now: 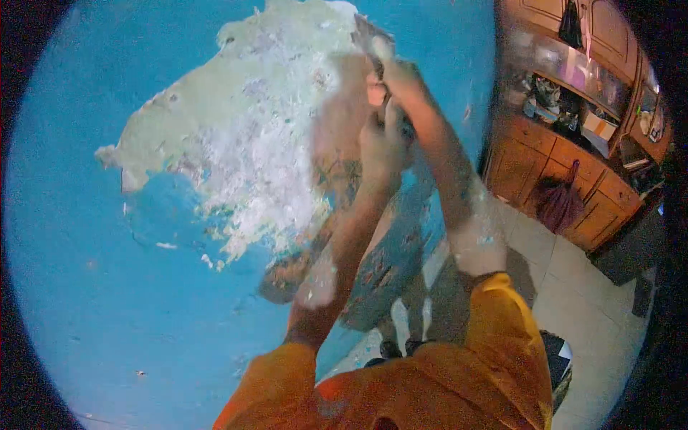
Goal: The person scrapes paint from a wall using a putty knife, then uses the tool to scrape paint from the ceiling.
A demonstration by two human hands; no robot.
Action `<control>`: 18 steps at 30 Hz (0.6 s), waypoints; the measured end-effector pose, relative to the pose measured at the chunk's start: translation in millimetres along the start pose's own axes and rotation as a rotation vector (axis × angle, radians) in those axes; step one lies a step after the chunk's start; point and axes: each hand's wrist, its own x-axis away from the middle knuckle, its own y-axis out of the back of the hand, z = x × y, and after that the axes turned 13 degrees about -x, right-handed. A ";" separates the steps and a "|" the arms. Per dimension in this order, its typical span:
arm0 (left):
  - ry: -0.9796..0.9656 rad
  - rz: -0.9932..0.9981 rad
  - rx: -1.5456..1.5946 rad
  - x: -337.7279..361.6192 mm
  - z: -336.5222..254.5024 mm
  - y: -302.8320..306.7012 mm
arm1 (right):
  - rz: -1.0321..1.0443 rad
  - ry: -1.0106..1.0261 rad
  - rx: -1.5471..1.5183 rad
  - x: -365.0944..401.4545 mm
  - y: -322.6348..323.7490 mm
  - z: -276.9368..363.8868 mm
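Note:
In the head view, both hands are up against a blue wall (72, 236), blurred by motion. My right hand (398, 74) is the higher one, its fingers wrapped round what looks like a scraper (368, 32). The scraper's grey blade end meets the upper right edge of a bare patch (258, 107). Just below, my left hand (385, 147) is closed around the lower part of the same tool. The hands hide most of the handle. On the bare patch, pale plaster and whitish residue show, with ragged paint edges. Dusty white marks cover both forearms.
A wooden cabinet (519, 154) with clutter on its shelf stands at the right, a folded purple umbrella (562, 201) hanging on it. Below lies a tiled floor (580, 301). A dark box-like object (631, 247) is at the far right.

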 end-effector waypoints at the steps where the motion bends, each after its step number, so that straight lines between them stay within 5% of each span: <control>1: -0.040 -0.026 0.009 -0.9 -1.7 -6.9 | 0.093 -0.365 -0.381 1.9 0.3 6.9; 2: -0.051 -0.019 0.012 5.1 14.3 -12.7 | 0.090 -0.354 -0.376 13.3 -3.5 3.0; 4: -0.544 -0.531 -0.324 17.3 62.6 -17.9 | 0.008 0.422 0.267 43.1 -26.6 -3.3; 5: -0.569 -0.538 -0.312 18.7 48.6 -14.3 | 0.015 0.448 0.275 34.6 -34.3 7.1; 8: -0.522 -0.527 -0.352 35.5 3.1 8.0 | -0.174 0.055 0.513 32.7 -61.7 30.8; 10: -0.088 -0.164 0.085 9.4 -19.5 11.7 | -0.243 0.208 0.542 21.6 -58.3 50.2; 12: -0.037 -0.175 0.168 2.6 -27.2 -10.8 | 0.050 -0.176 0.096 9.0 -46.2 59.2; 14: 0.017 -0.151 0.259 16.8 -36.4 -19.1 | 0.033 -0.253 0.027 14.6 -36.9 47.8; 16: -0.043 -0.289 0.126 28.7 4.5 -25.9 | -0.159 0.874 0.619 16.7 -22.1 1.6; 17: -0.101 -0.409 -0.014 27.5 16.3 -28.4 | -0.124 0.509 0.695 38.7 -28.6 26.8; 18: -0.111 -0.417 -0.014 23.8 9.1 -26.8 | -0.118 0.520 0.690 33.6 -32.4 35.3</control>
